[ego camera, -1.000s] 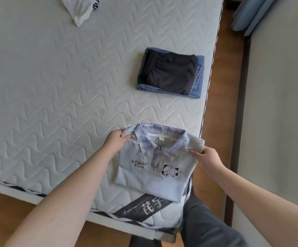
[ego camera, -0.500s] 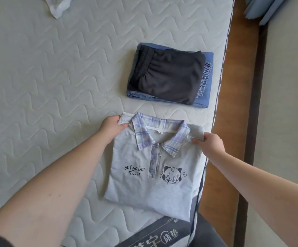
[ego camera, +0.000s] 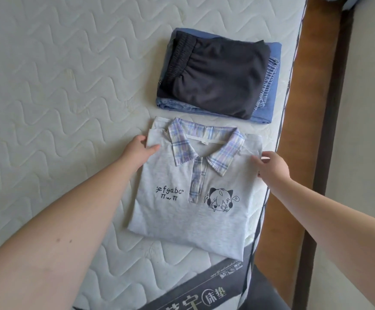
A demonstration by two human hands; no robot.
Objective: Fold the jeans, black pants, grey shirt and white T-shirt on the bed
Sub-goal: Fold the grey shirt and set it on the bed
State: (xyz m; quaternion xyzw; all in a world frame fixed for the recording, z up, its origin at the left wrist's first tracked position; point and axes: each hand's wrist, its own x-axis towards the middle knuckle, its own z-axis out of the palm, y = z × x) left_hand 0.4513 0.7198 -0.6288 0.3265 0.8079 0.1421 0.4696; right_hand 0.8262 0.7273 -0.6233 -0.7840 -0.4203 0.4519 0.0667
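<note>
Your left hand (ego camera: 138, 151) and right hand (ego camera: 271, 165) pinching folded grey plaid-collared shirt (ego camera: 193, 193) shoulders, folded black pants (ego camera: 215, 79) atop blue jeans (ego camera: 269, 104) beyond

A single head-worn camera looks steeply down, close over the bed (ego camera: 59, 90) near its right edge.

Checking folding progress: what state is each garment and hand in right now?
grey shirt: folded, flat, collar up.
black pants: folded, atop jeans.
jeans: folded, underneath.
left hand: holds shirt's left shoulder.
right hand: holds shirt's right shoulder.
</note>
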